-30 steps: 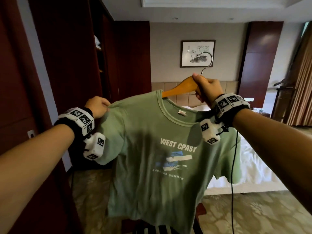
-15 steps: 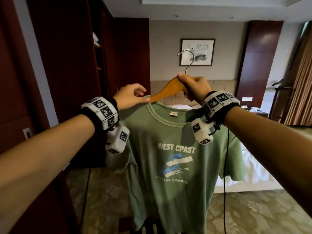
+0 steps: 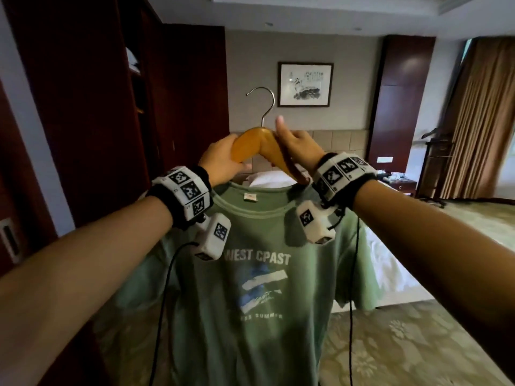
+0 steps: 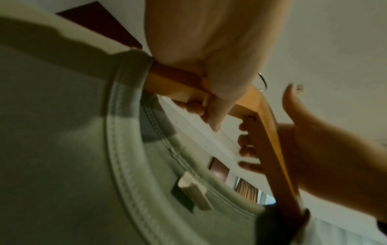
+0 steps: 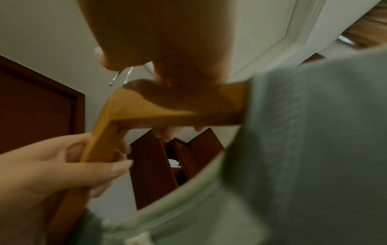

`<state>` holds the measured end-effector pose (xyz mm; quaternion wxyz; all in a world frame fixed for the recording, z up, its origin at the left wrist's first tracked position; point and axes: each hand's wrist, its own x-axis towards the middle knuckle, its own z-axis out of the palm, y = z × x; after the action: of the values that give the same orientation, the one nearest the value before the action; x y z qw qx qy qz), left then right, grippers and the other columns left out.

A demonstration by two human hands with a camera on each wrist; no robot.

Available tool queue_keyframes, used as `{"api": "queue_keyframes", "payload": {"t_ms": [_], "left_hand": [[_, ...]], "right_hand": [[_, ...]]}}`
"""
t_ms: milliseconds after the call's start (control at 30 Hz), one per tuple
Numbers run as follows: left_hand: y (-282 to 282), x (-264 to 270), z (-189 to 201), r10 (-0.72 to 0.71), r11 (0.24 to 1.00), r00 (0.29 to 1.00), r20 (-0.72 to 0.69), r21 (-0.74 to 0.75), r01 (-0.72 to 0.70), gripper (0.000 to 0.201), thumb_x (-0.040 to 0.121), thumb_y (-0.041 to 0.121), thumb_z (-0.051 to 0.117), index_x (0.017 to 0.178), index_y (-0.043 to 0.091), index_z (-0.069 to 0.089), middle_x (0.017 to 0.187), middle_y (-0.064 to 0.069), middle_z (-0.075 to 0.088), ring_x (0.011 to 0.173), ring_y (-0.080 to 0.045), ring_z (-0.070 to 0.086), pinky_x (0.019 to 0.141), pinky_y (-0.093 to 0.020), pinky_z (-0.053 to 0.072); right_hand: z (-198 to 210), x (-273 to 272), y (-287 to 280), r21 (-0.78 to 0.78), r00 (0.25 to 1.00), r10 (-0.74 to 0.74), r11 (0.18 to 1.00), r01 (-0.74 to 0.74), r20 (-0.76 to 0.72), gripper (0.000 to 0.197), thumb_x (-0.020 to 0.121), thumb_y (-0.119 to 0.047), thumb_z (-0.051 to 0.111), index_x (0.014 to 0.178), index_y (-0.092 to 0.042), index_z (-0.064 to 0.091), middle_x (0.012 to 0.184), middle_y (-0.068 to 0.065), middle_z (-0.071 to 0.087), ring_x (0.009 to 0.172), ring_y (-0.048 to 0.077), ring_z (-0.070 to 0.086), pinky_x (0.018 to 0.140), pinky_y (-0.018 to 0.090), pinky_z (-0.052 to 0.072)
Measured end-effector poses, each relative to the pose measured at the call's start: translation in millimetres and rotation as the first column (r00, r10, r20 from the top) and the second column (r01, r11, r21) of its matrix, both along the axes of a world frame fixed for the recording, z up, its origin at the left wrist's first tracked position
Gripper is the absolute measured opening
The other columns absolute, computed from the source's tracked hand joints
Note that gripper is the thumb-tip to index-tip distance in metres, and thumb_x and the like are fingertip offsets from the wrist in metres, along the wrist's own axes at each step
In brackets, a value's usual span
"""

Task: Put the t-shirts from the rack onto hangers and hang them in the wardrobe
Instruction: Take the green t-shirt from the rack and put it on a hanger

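Note:
A green t-shirt (image 3: 250, 274) printed "WEST CPAST" hangs on a wooden hanger (image 3: 250, 140) held up in front of me. The hanger's metal hook (image 3: 264, 104) points up. My left hand (image 3: 220, 160) grips the hanger's left arm just above the collar. My right hand (image 3: 298, 146) holds the right arm, fingers wrapped behind it and thumb sticking up. The left wrist view shows the left fingers (image 4: 211, 112) round the wood and the collar (image 4: 125, 149) below. In the right wrist view the hanger (image 5: 146, 107) runs into the shirt (image 5: 303, 149).
The dark wooden wardrobe (image 3: 83, 107) stands at the left, with an open shelf section (image 3: 136, 79). A bed (image 3: 390, 268) lies behind the shirt. At the right are a nightstand (image 3: 398, 182), a valet stand (image 3: 434, 168) and curtains (image 3: 485, 121).
My left hand left the shirt's shoulder and took the hanger's left arm. The hanger swung level, its hook now upright, and the shirt hangs centred between both hands.

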<state>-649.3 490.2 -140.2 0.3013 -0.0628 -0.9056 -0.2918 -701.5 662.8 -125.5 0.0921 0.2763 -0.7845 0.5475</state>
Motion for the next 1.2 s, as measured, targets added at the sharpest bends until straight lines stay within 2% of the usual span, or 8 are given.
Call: {"api": "queue_keyframes", "payload": {"t_ms": [133,233,433,600,800,933,1067,1200], "left_hand": [[-14.4,-3.7,-4.3,0.061,0.996,0.998,-0.018,0.063,-0.06,0.037,0.079,0.02,0.073,0.109,0.01,0.053,0.101,-0.01,0.06,0.095,-0.029,0.059,0.081,-0.038,0.045],[-29.3,-4.2,-4.0,0.121,0.988,0.992,-0.042,0.101,-0.117,0.035,0.08,0.023,0.072,0.107,0.01,0.052,0.101,-0.011,0.061,0.094,-0.03,0.059,0.083,-0.042,0.047],[-46.0,-5.7,-3.7,0.219,0.958,0.975,-0.031,0.198,-0.208,0.036,0.081,0.024,0.071,0.111,0.012,0.053,0.106,-0.01,0.061,0.099,-0.03,0.058,0.086,-0.041,0.045],[-49.1,-6.3,-8.1,0.224,0.952,0.975,-0.005,0.216,-0.218,0.037,0.081,0.023,0.071,0.113,0.013,0.054,0.107,-0.01,0.062,0.1,-0.03,0.058,0.091,-0.044,0.047],[-54.1,-8.5,-11.4,0.218,0.961,0.976,-0.017,0.18,-0.212,0.039,0.081,0.017,0.071,0.115,0.011,0.052,0.107,-0.012,0.061,0.1,-0.031,0.058,0.087,-0.04,0.045],[-55.1,-10.5,-10.7,0.235,0.963,0.972,-0.026,0.141,-0.229,0.042,0.081,0.019,0.071,0.117,0.009,0.051,0.107,-0.014,0.062,0.099,-0.033,0.058,0.086,-0.042,0.046],[-53.6,-13.0,-10.2,0.227,0.95,0.974,-0.027,0.227,-0.215,0.043,0.08,0.02,0.072,0.116,0.01,0.052,0.107,-0.013,0.063,0.099,-0.032,0.059,0.088,-0.044,0.047],[-50.9,-14.4,-8.4,0.216,0.949,0.976,-0.029,0.24,-0.203,0.039,0.079,0.022,0.073,0.112,0.012,0.055,0.104,-0.011,0.064,0.097,-0.031,0.06,0.088,-0.046,0.048]], "right_hand": [[-25.2,-24.1,38.6,0.018,0.991,-0.125,0.992,0.124,0.053,0.046,0.101,-0.038,0.033,0.098,-0.002,0.061,0.072,0.005,0.061,0.052,0.003,0.059,0.043,0.008,0.041],[-48.8,-39.9,62.1,0.095,0.978,-0.172,0.982,0.162,0.115,0.031,0.101,-0.02,0.038,0.086,-0.004,0.06,0.061,-0.002,0.059,0.042,-0.004,0.053,0.036,0.004,0.032],[-70.4,-50.2,79.0,0.226,0.969,-0.249,0.944,0.242,0.003,0.019,0.089,-0.006,0.059,0.106,-0.003,0.067,0.088,0.006,0.06,0.068,0.006,0.052,0.05,0.004,0.039],[-69.5,-55.7,71.7,0.192,0.946,-0.322,0.927,0.322,-0.034,0.013,0.082,-0.002,0.066,0.074,-0.013,0.068,0.074,-0.003,0.063,0.076,0.01,0.054,0.073,0.019,0.04],[-52.2,-69.0,65.1,0.041,0.936,-0.338,0.939,0.343,-0.098,0.016,0.085,-0.007,0.065,0.071,-0.015,0.063,0.083,0.006,0.063,0.086,0.018,0.056,0.091,0.036,0.048],[-33.6,-70.6,69.5,-0.146,0.927,-0.338,0.938,0.316,-0.163,0.024,0.085,-0.003,0.064,0.068,-0.02,0.059,0.07,-0.007,0.058,0.07,0.01,0.054,0.083,0.031,0.046],[-51.6,-77.4,78.4,0.039,0.921,-0.351,0.931,0.362,-0.167,0.009,0.087,-0.004,0.059,0.091,-0.006,0.067,0.084,0.009,0.065,0.085,0.018,0.056,0.088,0.036,0.047],[-67.9,-83.3,88.5,0.149,0.916,-0.398,0.904,0.4,-0.05,0.014,0.092,-0.009,0.053,0.087,-0.013,0.066,0.071,0.003,0.062,0.068,0.015,0.053,0.069,0.026,0.042]]}}
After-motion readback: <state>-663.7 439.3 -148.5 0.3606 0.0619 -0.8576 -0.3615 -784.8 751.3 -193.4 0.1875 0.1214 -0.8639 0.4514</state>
